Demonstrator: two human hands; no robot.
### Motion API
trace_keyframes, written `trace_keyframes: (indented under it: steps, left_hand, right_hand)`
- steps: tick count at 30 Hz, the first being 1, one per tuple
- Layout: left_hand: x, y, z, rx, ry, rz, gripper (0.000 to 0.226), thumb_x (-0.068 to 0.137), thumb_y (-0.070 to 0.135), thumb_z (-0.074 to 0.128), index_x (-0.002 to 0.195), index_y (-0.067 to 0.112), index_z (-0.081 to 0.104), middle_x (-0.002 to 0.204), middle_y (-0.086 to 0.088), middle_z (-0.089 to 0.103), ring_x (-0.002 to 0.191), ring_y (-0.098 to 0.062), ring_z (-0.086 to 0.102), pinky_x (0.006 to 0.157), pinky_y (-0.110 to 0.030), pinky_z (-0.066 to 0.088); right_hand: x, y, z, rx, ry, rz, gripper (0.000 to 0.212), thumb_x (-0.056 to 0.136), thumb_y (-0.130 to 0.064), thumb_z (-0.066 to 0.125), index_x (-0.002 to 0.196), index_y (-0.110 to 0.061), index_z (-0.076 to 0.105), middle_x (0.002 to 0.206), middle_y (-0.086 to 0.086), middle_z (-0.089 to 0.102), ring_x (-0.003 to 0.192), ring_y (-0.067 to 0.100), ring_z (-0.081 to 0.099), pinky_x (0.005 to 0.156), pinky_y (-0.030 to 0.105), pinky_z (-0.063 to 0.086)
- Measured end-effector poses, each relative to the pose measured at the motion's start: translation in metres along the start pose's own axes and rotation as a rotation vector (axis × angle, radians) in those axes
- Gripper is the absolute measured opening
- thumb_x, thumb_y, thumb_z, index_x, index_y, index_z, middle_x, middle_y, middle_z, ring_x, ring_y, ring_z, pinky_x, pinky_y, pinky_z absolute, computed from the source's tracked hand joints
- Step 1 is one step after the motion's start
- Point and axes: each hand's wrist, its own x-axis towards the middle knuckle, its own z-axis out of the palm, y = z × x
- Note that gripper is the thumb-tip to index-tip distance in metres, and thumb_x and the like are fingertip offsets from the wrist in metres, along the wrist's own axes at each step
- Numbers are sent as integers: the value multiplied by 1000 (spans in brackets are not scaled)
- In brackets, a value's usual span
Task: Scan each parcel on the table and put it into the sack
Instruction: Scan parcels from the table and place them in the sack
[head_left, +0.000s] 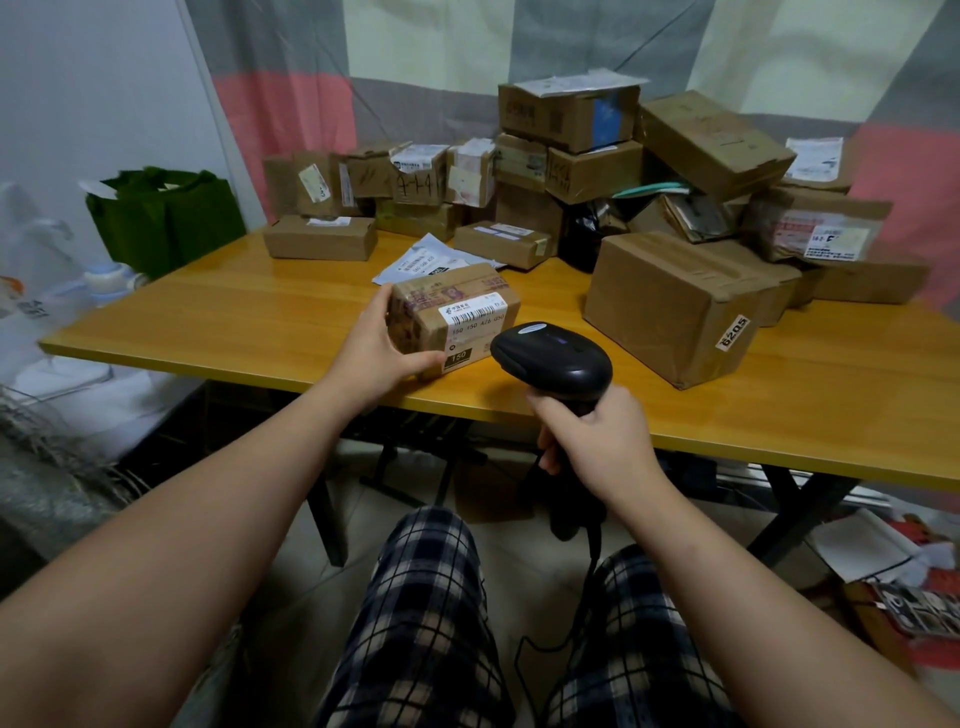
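The small parcel (452, 317) is a brown cardboard box with square edges, wrapped in shiny clear tape that carries a reddish print. It stands on the smooth yellow wooden table (234, 312), close to the front edge and a little left of the centre of the frame. On the face turned to the camera there is a white label (470, 325) with a barcode and the number 150.

The left hand (382, 345) grips this parcel at its left end, with the thumb along the lower near edge and the fingers curled over the top. The right hand (597, 431) is closed round the handle of a black plastic scanner (553, 358). Its rounded, glossy head points at the label, just beside the parcel's lower right corner — I cannot tell if it touches. The handle is mostly hidden under the fingers, and a thin black cable (587, 571) drops from it between the knees.

In the upper middle and upper right lies a heap of cardboard boxes (571, 156), many dented, with paper labels and handwriting too small to read. One large box (670, 306) sits right of centre. A white envelope (421, 260) is half hidden behind the small parcel. At upper left, past the table corner, stands a dark green fabric bag (166, 213). The pale plastic things at the left edge are blurred — I cannot make them out.
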Motion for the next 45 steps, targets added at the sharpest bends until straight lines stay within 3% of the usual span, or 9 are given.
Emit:
trace_keyframes:
  steps: [7,14,19,23,26,32,40,43,45]
  left_hand:
    - [-4,6,1,-26,7,13,92,70,19,83,144,18,30,146,2,41,131,-8,35,104,-24,31]
    - [-38,-2,-12,-189,88,-61,97,68,24,84,145,21,25,141,2,44,129,-13,44,106,-32,42]
    - [-71,-22,-46,-175,273,-125,105,68,27,84,150,20,19,131,11,46,116,-4,51,85,-5,42]
    - [-106,-43,-96,-121,433,-187,111,61,40,82,150,22,19,136,3,50,117,-10,55,101,-31,47]
    - [-149,-62,-137,-37,607,-250,104,65,32,82,148,18,22,143,-1,42,119,-2,50,101,-17,42]
    - [-257,-112,-199,129,877,-495,100,72,21,82,149,20,18,151,-5,28,131,-11,40,113,-28,32]
    - [-339,-188,-214,334,854,-848,96,63,19,88,140,3,32,135,-17,38,126,-27,42,106,-24,29]
    - [-361,-192,-223,448,976,-961,96,63,29,87,137,2,34,132,-21,40,120,-41,42,103,-44,36]
    - [-376,-186,-229,527,1016,-1094,95,67,30,85,140,7,29,136,-22,36,121,-46,40,100,-53,35]
  right_hand:
    - [1,0,0,26,-6,0,9,90,-22,65,89,-14,65,60,9,63,47,19,62,50,31,54]
    - [11,-9,26,101,-37,-11,14,88,-20,67,92,-7,65,58,5,62,45,19,61,47,28,50]
    - [20,-26,78,220,-145,3,15,86,-16,69,84,-2,65,56,11,58,44,21,58,47,31,49]
    - [26,-46,131,283,-298,-5,18,86,-17,70,73,-6,64,53,7,58,44,18,58,48,29,50]
    - [18,-59,177,319,-445,-1,18,86,-17,71,70,-10,63,50,1,59,44,16,58,46,26,47]
    - [-22,-67,260,235,-752,-71,16,84,-20,72,73,-11,64,46,3,59,42,16,59,48,31,52]
    - [-59,-36,349,-1,-891,-126,26,79,-31,76,63,-26,56,48,-14,60,50,5,58,58,27,52]
    - [-72,-31,370,-98,-967,-201,23,80,-33,75,69,-24,57,52,-16,61,55,-3,58,52,11,41]
    - [-79,-30,383,-137,-1004,-196,21,80,-35,75,83,-19,63,69,-9,65,69,5,60,58,18,43]
